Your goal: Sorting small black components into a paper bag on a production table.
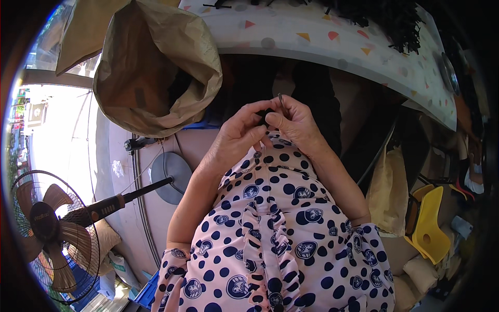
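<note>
My left hand (240,132) and my right hand (295,125) meet in front of my body, above my lap. A small black piece (265,114) is pinched by the fingers of my left hand, and the right thumb presses close to it. From my curled right fingers a thin metal tool (281,101) sticks up; its other end is hidden, so its kind does not show. Beyond the hands, at the far right of the table, lies a pile of thin black pieces (387,23) like those strips scattered at the table's far edge.
A table with a patterned white cover (291,49) spans the far side. A big brown sack (202,99) gapes open at the far left. Left of me stands a fan (49,229). Yellow chairs (432,223) and a tan bag (387,192) are on the right.
</note>
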The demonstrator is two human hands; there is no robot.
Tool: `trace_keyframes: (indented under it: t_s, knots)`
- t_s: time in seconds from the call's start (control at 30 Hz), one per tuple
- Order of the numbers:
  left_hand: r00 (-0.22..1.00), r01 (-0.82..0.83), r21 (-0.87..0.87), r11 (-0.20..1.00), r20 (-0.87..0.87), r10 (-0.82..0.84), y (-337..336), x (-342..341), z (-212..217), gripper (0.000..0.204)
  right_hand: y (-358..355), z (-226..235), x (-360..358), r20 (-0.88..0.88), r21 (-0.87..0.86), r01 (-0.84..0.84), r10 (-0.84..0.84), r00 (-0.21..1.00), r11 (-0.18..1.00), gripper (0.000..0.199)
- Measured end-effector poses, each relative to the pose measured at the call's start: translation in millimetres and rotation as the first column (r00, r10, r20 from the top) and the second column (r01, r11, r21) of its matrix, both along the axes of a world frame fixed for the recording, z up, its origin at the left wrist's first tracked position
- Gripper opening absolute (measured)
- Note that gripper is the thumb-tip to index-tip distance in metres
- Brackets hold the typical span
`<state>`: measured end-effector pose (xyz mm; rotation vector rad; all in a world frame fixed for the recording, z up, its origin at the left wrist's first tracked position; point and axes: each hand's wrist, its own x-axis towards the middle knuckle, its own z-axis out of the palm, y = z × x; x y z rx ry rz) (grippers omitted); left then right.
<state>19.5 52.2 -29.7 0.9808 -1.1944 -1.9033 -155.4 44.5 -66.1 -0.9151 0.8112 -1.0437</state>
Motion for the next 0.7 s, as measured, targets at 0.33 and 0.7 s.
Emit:
trace_keyframes:
  t_s: [0.33, 0.7]
  knots:
    - [0.919, -0.058, -0.396, 0.916, 0.337, 0.204, 5, -5, -11, 0.038, 13, 18, 7, -0.065, 0.020, 0.000, 0.001, 0.998, 1.000, 0.029]
    - [0.896, -0.248, -0.413, 0.876, 0.245, 0.370, 6, -10, -20, 0.033, 15, 19, 20, -0.132, 0.000, -0.019, 0.019, 0.991, 1.000, 0.033]
